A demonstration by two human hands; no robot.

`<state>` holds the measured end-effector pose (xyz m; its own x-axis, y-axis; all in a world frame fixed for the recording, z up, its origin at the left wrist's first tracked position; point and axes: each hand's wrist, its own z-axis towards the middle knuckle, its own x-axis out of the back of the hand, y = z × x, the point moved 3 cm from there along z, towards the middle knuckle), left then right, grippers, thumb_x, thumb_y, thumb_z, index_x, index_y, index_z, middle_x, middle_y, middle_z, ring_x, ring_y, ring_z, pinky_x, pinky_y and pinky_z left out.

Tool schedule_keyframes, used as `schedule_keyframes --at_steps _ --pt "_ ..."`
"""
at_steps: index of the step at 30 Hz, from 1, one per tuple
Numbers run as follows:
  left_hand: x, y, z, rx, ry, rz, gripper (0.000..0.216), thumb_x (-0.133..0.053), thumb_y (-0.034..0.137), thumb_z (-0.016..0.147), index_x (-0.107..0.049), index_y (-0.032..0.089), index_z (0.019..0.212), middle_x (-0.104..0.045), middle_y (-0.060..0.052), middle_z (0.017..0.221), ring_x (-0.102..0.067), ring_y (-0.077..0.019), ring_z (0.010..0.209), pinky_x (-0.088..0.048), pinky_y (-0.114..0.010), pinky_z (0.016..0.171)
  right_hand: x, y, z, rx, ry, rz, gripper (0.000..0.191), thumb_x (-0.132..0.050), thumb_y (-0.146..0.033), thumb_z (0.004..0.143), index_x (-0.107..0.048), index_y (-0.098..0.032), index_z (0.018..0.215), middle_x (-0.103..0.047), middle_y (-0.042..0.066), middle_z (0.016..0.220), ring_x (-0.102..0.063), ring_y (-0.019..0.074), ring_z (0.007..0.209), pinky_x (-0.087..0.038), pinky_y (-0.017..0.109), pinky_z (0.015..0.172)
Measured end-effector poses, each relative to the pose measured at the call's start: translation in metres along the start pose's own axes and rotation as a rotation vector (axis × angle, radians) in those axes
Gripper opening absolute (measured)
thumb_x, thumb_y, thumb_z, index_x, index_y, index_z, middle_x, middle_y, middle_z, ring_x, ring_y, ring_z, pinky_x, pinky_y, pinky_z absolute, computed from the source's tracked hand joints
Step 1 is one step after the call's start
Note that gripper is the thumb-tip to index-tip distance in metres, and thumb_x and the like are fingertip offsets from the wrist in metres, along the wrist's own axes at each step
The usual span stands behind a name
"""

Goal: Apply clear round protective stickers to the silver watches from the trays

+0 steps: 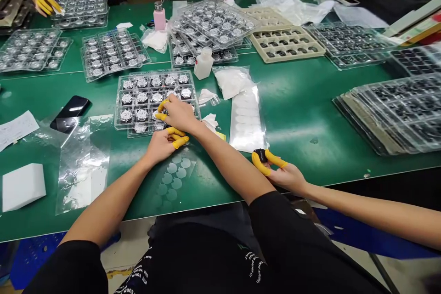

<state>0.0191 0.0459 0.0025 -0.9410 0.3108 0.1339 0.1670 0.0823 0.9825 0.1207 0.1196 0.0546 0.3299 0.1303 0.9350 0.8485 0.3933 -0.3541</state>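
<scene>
We worked over the clear blister tray (155, 73) of silver discs (142, 97) at centre, right hand (177, 114) on it, left hand (159, 146) curled at its lower edge; whether either gripped, we could not tell.

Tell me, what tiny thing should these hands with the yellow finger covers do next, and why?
I think the left hand could maybe peel one round sticker off the clear sheet. That sheet lies right below this hand, and the right hand is already busy on the clear tray of round silver pieces.
</scene>
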Motion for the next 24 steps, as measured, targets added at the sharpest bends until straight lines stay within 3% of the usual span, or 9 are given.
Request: schedule_keyframes --at_steps 4,17,20,22,24 --pt "0.001 -0.001 0.001 -0.006 0.004 0.024 0.037 -0.086 0.042 0.068 -0.074 0.015 0.089 -0.078 -0.006 0.087 -0.071 -0.0167 0.076 -0.057 -0.029 0.076 -0.003 0.002 0.001 -0.028 0.024 -0.01 0.044 -0.052 -0.048 0.098 -0.065 -0.019 0.129 -0.052 0.014 0.132 -0.062 0.0252 0.092 -0.039 0.034 0.07" --pt "0.004 -0.001 0.0 -0.025 0.009 0.084 0.042 -0.084 0.048 0.071 -0.076 0.014 0.094 -0.08 -0.009 0.095 -0.073 -0.0193 0.083 -0.058 -0.031 0.082 -0.007 0.004 0.007 0.01 0.015 0.019 0.036 -0.055 -0.037 0.096 -0.068 -0.02 0.124 -0.053 0.013 0.136 -0.061 0.0241 0.092 -0.041 0.033 0.071" --pt "0.005 -0.001 -0.001 -0.059 0.001 0.116 0.037 -0.083 0.046 0.072 -0.077 0.015 0.091 -0.08 -0.007 0.092 -0.073 -0.02 0.083 -0.058 -0.031 0.081 0.007 -0.003 -0.023 0.011 0.129 0.163 0.034 -0.051 -0.033 0.1 -0.068 -0.018 0.126 -0.057 0.013 0.13 -0.061 0.0226 0.1 -0.046 0.033 0.079" --pt "0.006 0.0 -0.002 -0.076 0.013 0.143 0.034 -0.082 0.045 0.072 -0.076 0.015 0.088 -0.079 -0.006 0.087 -0.072 -0.0196 0.08 -0.058 -0.03 0.078 0.03 -0.007 -0.067 0.036 0.285 0.285 0.033 -0.047 -0.028 0.102 -0.07 -0.017 0.124 -0.061 0.012 0.121 -0.06 0.0213 0.105 -0.048 0.034 0.087" --pt "0.006 0.002 -0.003 -0.057 0.029 0.133 0.035 -0.082 0.045 0.072 -0.077 0.016 0.09 -0.079 -0.005 0.085 -0.072 -0.0187 0.078 -0.058 -0.029 0.076 0.057 -0.006 -0.121 0.116 0.35 0.333 0.031 -0.05 -0.035 0.102 -0.073 -0.025 0.119 -0.066 0.009 0.109 -0.061 0.0215 0.1 -0.05 0.036 0.086"
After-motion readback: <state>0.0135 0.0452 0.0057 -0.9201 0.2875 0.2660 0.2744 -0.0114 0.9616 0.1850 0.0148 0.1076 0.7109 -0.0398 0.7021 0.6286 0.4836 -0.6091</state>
